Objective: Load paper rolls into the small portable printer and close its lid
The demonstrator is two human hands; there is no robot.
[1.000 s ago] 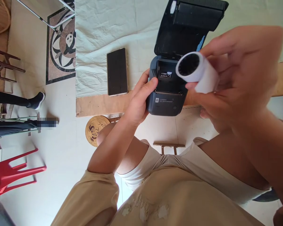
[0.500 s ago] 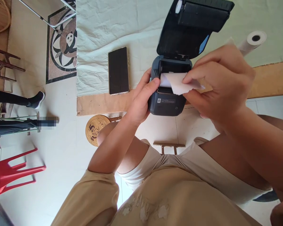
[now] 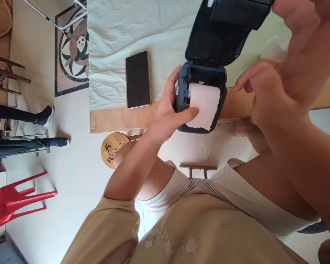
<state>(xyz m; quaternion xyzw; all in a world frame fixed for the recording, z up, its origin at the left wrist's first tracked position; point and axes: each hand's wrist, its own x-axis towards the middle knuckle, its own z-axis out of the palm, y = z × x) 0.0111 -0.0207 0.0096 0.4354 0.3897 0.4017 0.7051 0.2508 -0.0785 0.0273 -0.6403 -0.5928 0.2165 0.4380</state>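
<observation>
My left hand [image 3: 169,106] is closed around a dark handheld label printer [image 3: 183,86], its thumb pressed on a white paper strip [image 3: 206,104]. That strip comes out of the roll bay and lies over the front of the body, with a ragged torn edge. The printer's lid [image 3: 217,36] stands wide open, tipped back. My right hand [image 3: 269,86] is apart from the printer, to its right, fingers bent but not closed on anything visible. Another blurred hand [image 3: 305,40] shows at the upper right near the lid; whose it is I cannot tell.
A phone [image 3: 138,79] lies on the pale green cloth [image 3: 110,73] covering the table, near its wooden edge [image 3: 121,121]. Behind the hands is some white paper [image 3: 273,49]. A round stool [image 3: 112,149], a red plastic chair [image 3: 19,200] and a person's legs [image 3: 19,114] are leftward.
My right hand has let go of the paper strip and moved right. The strip now lies flat under my left thumb. Another hand shape has appeared at upper right, where the paper roll was visible.
</observation>
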